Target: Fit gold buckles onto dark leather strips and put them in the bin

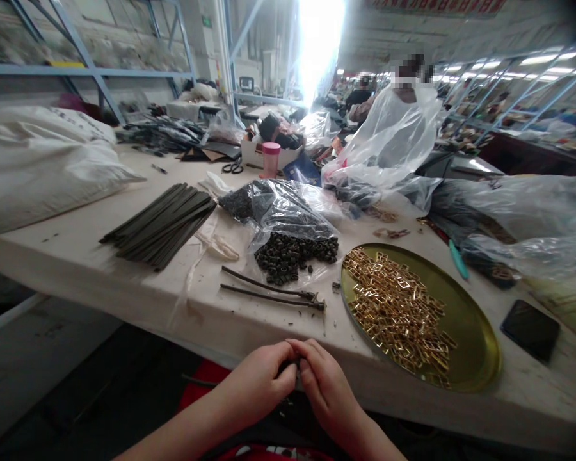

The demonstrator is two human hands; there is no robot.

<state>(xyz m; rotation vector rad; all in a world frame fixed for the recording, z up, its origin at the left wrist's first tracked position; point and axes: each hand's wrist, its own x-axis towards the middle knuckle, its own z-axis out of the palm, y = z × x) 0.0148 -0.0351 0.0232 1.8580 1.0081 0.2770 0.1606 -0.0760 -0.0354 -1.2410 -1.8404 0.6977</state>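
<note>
My left hand [262,381] and my right hand [324,381] meet in front of the table's near edge, fingers pinched together on a small dark piece [292,368] that I cannot make out. A thin dark strap [199,382] trails left from them. Just beyond, two finished dark straps [271,291] with metal ends lie on the table. A round gold tray [475,349] heaped with gold square buckles [398,307] sits to the right. A clear bag spills small dark metal loops [292,253].
A bundle of dark strips [160,224] lies at left beside a large white sack [38,166]. A black phone [530,330] rests at right. Plastic bags [388,144], a pink cup [271,159] and scissors [232,168] stand farther back. A person works behind the bags.
</note>
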